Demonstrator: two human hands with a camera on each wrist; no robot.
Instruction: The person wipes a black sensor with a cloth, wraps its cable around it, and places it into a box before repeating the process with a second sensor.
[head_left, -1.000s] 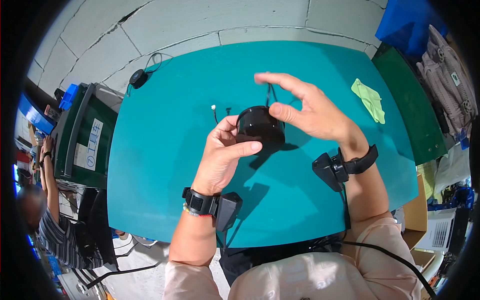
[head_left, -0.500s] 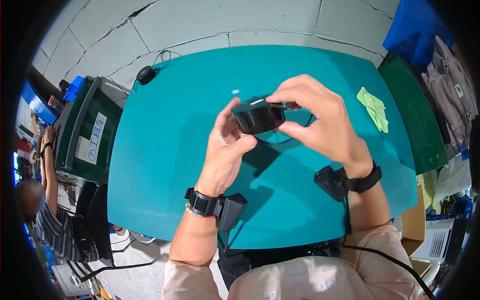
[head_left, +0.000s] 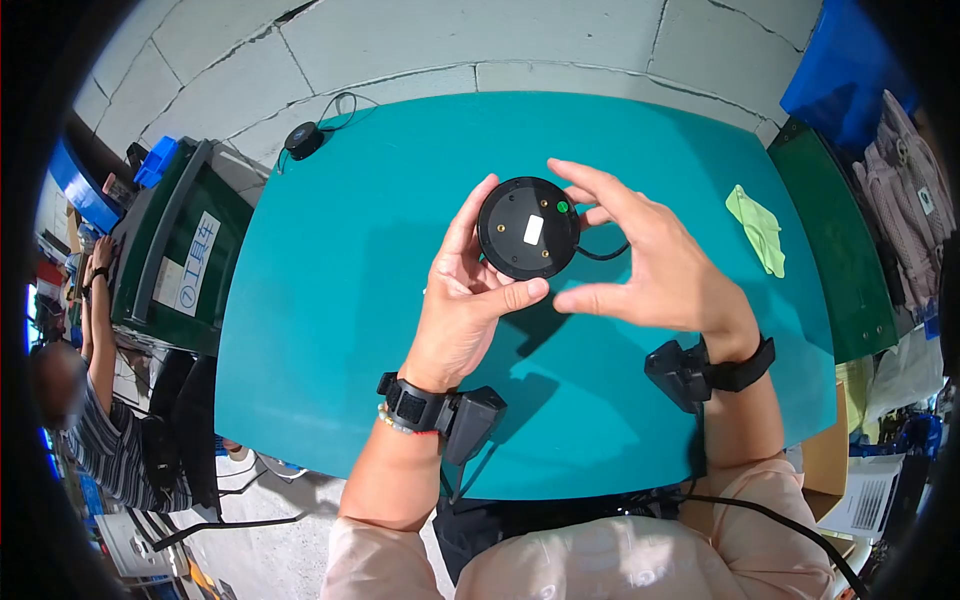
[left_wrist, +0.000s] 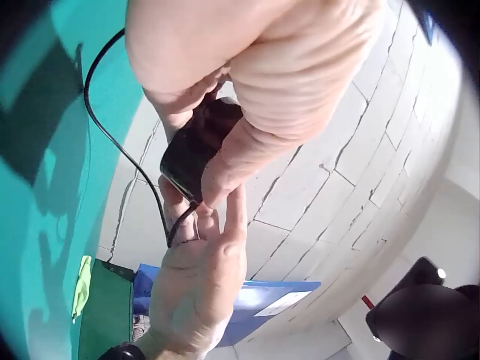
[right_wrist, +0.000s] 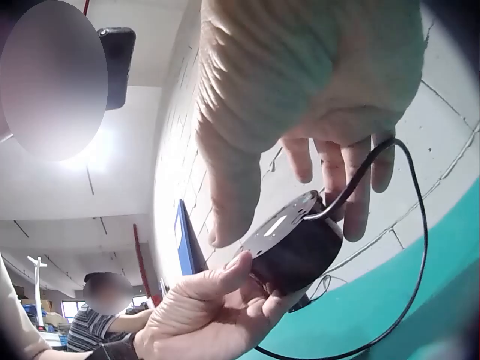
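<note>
A round black device (head_left: 520, 240) with a white label, a green dot and small screws faces up in the head view. My left hand (head_left: 465, 290) grips its left and lower edge, thumb at the bottom rim. My right hand (head_left: 660, 260) stands to its right, thumb and fingers spread around a gap. In the right wrist view the black cable (right_wrist: 421, 225) leaves the device (right_wrist: 296, 259) and passes by the right hand's fingers; whether they touch cable or device I cannot tell. The left wrist view shows the device (left_wrist: 196, 154) edge-on between the hands.
On the green table (head_left: 330, 400), a small black round piece with a cable (head_left: 303, 140) lies at the back left and a light green cloth (head_left: 757, 230) at the right. A dark green cabinet (head_left: 165, 260) stands left; a person in a striped shirt (head_left: 115, 455) is beyond it.
The device has been turned so its labelled flat face shows to the head view. My right hand pinched its right side half a second ago and has since opened and moved slightly away.
</note>
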